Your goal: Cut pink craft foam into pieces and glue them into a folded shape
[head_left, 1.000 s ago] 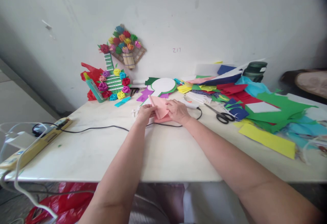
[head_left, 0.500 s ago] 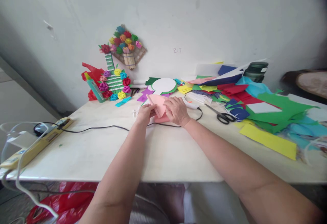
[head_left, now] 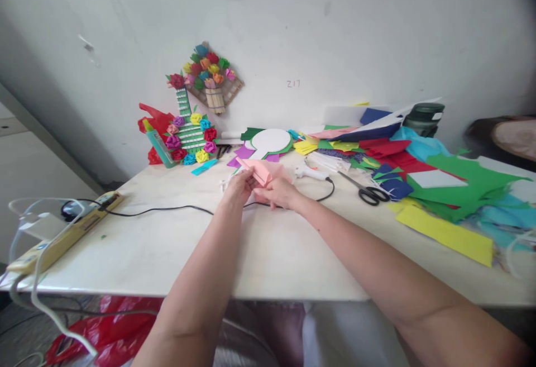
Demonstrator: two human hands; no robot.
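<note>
A piece of pink paper (head_left: 264,169), creased and partly folded, is held between both hands above the table (head_left: 201,249). My left hand (head_left: 239,186) pinches its left edge between thumb and fingers. My right hand (head_left: 276,189) is closed on the paper's lower right part, its fingertips partly hidden. Just behind the paper lies a white round cutout with a stem (head_left: 271,141) on green backing. A white glue gun (head_left: 310,173) rests to the right of my right hand, its black cable running under my wrists.
Black-handled scissors (head_left: 372,195) lie right of the glue gun, near heaped coloured paper (head_left: 460,182). At the back left stand a glue bottle (head_left: 159,144) and a flower-decorated green guitar shape (head_left: 190,132). A power strip (head_left: 67,233) lies along the left edge.
My right hand has moved from the top of the pink paper to its lower side, turning palm inward. The paper's right part now spreads up behind that hand. The view has shifted slightly.
</note>
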